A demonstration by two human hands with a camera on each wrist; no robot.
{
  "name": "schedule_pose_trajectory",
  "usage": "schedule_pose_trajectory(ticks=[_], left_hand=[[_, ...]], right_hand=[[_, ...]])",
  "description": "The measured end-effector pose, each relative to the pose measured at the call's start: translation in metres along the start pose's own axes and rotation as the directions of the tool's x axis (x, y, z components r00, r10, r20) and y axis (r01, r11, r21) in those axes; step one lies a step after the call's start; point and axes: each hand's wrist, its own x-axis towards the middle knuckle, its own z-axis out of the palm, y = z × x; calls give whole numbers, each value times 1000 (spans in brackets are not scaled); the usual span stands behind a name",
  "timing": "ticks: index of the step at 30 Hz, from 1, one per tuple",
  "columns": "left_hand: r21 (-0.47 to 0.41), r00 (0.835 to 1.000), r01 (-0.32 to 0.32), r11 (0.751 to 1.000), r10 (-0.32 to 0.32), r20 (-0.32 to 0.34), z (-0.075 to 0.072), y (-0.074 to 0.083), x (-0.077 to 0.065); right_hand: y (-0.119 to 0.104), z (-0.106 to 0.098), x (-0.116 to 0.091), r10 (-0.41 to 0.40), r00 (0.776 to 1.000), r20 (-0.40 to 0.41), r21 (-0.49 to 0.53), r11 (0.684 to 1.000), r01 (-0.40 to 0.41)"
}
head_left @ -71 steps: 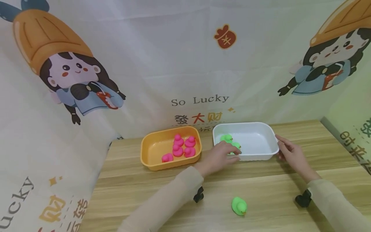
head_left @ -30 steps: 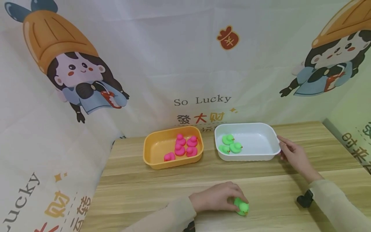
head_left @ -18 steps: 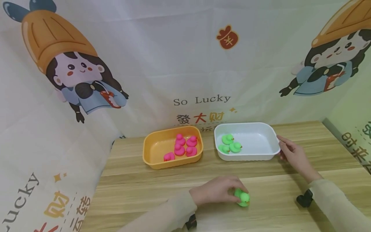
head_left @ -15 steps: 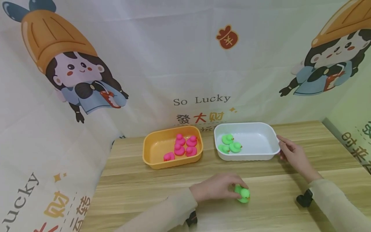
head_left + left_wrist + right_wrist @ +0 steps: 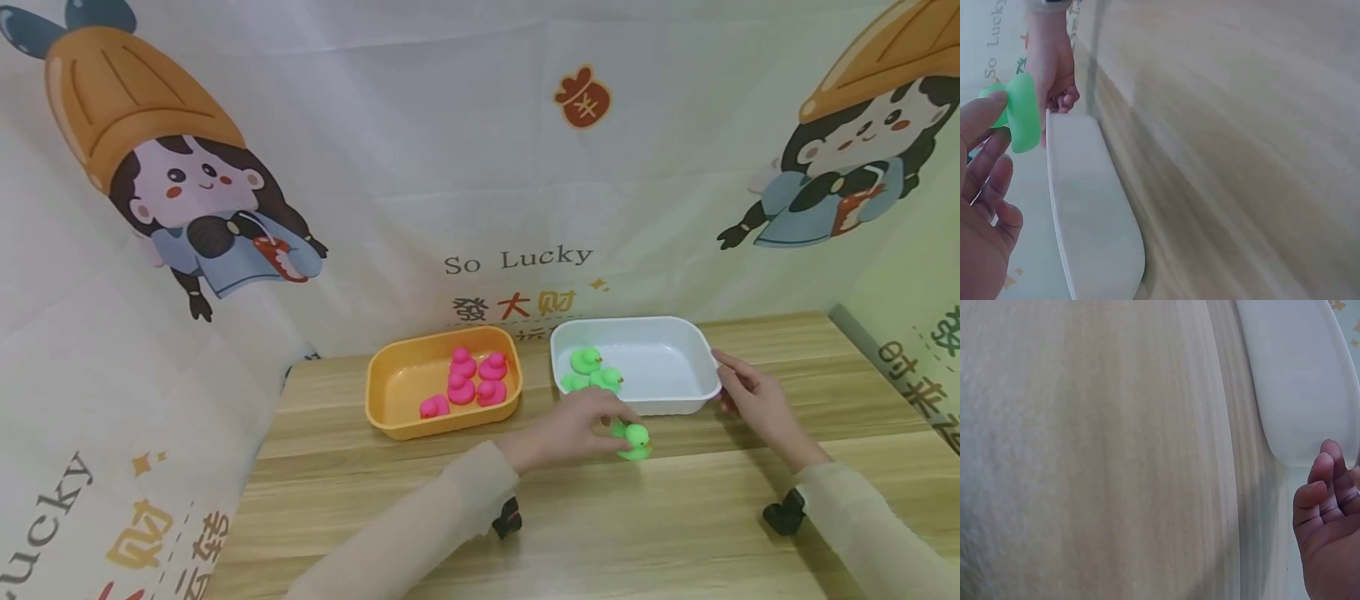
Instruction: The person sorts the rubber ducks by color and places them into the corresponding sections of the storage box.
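Between the thumb and fingers of my left hand [image 5: 573, 427] a green toy duck [image 5: 637, 442] is pinched, in front of the white tray [image 5: 678, 406]. The left wrist view shows that duck [image 5: 1023, 112] raised beside the tray's wall [image 5: 1094, 206]. Several green ducks [image 5: 586, 360] sit in the left part of this tray. At its right end, my right hand [image 5: 761, 402] holds the rim. In the right wrist view the fingers [image 5: 1321, 469] of that hand are bent against the tray's end wall [image 5: 1304, 394].
An orange tray [image 5: 386, 427] stands to the left of the white one, with several pink ducks [image 5: 461, 388] mostly in its right half. Both trays rest near the back edge of the wooden table [image 5: 645, 542]. A printed cloth [image 5: 420, 167] hangs behind.
My left hand moved from the white tray to the green duck on the table, pinched it and carried it back up toward the tray. My right hand stayed at the tray's right end.
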Motion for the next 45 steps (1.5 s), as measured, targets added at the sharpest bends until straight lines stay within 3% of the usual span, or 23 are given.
schedule_pose_trajectory(ticks=[8,18,31,45], left_hand=[[-22,993,64,998,-65,-96,-5,-14,16],[8,961,204,979,-198,-194,-7,-33,34],[131,948,277,952,-249,-196,12,-38,73],[189,914,392,901,-357,-195,25,-34,86]], right_hand=[[0,0,0,-1,1000,3,-13,1000,1],[1,0,-1,-8,1000,-3,-12,1000,8],[3,0,-1,-7,1000,-8,-2,1000,7],[5,1,0,-5,1000,-10,27,1000,5]])
